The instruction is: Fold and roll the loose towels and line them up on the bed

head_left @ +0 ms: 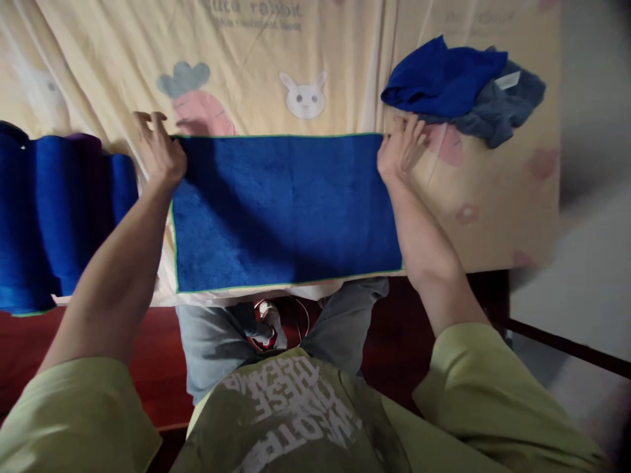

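Observation:
A blue towel with thin green edging lies spread flat in front of me, its far edge drawn straight. My left hand is at the far left corner, closed on it between thumb and forefinger, the other fingers raised. At the far right corner my right hand pinches the towel in the same way, its other fingers stretched out. The exact fingertip contact is partly hidden at both corners.
Several rolled or folded blue towels stand at the left, by my left forearm. Beyond my right hand lies a crumpled blue cloth with a grey-blue cloth bearing a white tag. A cream sheet with rabbit prints covers the surface.

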Tool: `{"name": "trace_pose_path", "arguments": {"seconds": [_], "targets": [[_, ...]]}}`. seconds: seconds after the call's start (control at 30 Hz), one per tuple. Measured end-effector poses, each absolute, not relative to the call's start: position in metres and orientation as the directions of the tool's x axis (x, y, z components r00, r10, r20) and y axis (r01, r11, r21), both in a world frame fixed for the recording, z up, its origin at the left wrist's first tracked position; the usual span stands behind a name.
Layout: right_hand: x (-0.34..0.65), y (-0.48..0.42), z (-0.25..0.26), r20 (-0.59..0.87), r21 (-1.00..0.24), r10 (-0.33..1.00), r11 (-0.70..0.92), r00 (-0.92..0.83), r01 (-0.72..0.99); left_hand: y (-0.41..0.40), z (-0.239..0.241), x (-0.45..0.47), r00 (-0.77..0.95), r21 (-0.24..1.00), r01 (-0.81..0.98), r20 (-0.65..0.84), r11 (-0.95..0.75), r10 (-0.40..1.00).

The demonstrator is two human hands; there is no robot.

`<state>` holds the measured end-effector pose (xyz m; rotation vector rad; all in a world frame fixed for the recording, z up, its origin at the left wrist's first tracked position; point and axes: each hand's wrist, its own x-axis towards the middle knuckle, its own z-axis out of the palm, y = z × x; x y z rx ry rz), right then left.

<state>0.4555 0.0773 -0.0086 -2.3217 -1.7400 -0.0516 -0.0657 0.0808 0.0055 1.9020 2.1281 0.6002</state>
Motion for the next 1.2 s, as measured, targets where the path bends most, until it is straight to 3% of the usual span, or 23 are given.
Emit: {"name": "trace_pose_path", "arguments": {"seconds": [0.03,0.1,0.2,0.3,0.4,0.5,0.67,0.87,1.1,1.2], "targets": [[0.437,0.07,-0.003,0.136,-0.103,0.971,-0.186,0.199,0.977,0.074,0.006,-0.051,-0.066,0.417,0.909,0.125,0.008,0.99],[0.396,0.056,0.004,0.087,-0.11,0.996,0.032,-0.023,0.993,0.058,0.004,-0.017,0.069,0.39,0.915,0.103,-0.105,0.992],[0.333,0.034,-0.004,0.099,-0.276,0.95,0.311,-0.295,0.909,0.035,-0.008,0.037,0.314,0.401,0.86,0.068,-0.314,0.947],[0.294,0.018,-0.023,0.076,-0.406,0.902,0.418,-0.426,0.813,0.02,-0.023,0.074,0.415,0.42,0.816,0.054,-0.398,0.908],[0.303,0.015,-0.038,0.046,-0.447,0.91,0.387,-0.411,0.807,0.017,-0.031,0.074,0.372,0.436,0.829,0.036,-0.35,0.928],[0.354,0.023,-0.044,0.032,-0.419,0.966,0.245,-0.256,0.874,0.021,-0.032,0.044,0.248,0.457,0.857,0.043,-0.24,0.968],[0.449,0.033,-0.041,0.025,-0.242,0.999,-0.036,0.043,0.97,0.034,-0.028,-0.016,0.089,0.478,0.871,0.072,-0.113,0.993],[0.457,0.036,-0.027,-0.028,-0.067,0.991,-0.132,0.13,0.989,0.043,-0.02,-0.025,-0.004,0.46,0.887,-0.082,0.041,0.997],[0.35,-0.087,-0.008,0.1,-0.317,0.984,0.175,-0.151,0.932,-0.086,-0.006,0.039,0.287,0.486,0.832,0.04,-0.269,0.957],[0.345,-0.164,-0.018,0.056,-0.357,0.99,0.138,-0.126,0.924,-0.163,-0.008,0.032,0.203,0.448,0.871,0.044,-0.201,0.978]]}}
